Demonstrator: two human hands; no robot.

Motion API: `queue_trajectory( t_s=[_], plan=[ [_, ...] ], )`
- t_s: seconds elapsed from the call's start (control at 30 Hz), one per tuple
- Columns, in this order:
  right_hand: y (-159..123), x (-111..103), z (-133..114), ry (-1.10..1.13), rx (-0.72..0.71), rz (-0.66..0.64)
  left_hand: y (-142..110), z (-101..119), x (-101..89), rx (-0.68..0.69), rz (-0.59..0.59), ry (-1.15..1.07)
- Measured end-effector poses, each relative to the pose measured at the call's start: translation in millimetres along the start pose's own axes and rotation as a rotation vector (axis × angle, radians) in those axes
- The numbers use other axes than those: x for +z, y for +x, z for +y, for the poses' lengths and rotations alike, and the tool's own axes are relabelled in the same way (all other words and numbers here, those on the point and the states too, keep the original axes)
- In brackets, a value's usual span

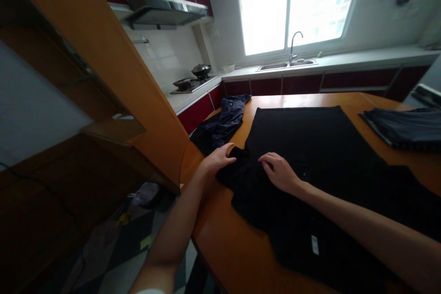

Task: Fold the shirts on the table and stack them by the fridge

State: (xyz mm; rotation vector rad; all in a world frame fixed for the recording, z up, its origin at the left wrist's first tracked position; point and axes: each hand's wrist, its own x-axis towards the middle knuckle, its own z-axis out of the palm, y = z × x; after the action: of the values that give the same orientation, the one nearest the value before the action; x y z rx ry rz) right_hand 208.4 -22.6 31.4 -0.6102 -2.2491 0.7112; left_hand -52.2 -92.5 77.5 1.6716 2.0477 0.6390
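Observation:
A black T-shirt lies spread flat on the orange wooden table. My left hand rests at the tip of its left sleeve, fingers curled over the fabric edge and pinching it. Fingers together and bent, my right hand presses down on the shirt just right of that sleeve, near the shoulder. A small white label shows on the shirt close to my right forearm.
A crumpled dark blue garment lies at the table's far left corner. A folded dark garment sits at the right edge. Behind are a counter with sink and tap, a stove with pans, and a wooden shelf unit on the left.

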Motion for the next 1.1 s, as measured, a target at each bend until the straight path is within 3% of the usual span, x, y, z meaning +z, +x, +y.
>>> queue_trajectory(
  t_s=[0.27, 0.4, 0.63, 0.7, 0.8, 0.97, 1.1],
  plan=[
    [-1, 6, 2, 0.082, -0.018, 0.035, -4, 27, 2.6, 0.088, -0.11, -0.494],
    [-2, 3, -3, 0.22, 0.092, 0.037, -4, 38, 17.4, 0.114, -0.142, -0.656],
    [1, 5, 4, 0.359, 0.288, 0.037, 1, 44, 49.8, 0.126, -0.313, -0.847],
    [1, 6, 5, 0.308, 0.276, 0.028, 5, 42, 57.3, 0.129, -0.243, -0.857],
    [-3, 5, 2, 0.104, 0.23, 0.007, 12, 39, 60.3, 0.171, -0.042, -0.833],
    [-7, -3, -9, -0.231, 0.202, -0.074, 20, 27, 45.6, 0.212, 0.309, -0.595],
    [-7, -4, -10, -0.174, 0.218, -0.142, 28, 12, 38.7, 0.193, 0.374, -0.389]
  ],
)
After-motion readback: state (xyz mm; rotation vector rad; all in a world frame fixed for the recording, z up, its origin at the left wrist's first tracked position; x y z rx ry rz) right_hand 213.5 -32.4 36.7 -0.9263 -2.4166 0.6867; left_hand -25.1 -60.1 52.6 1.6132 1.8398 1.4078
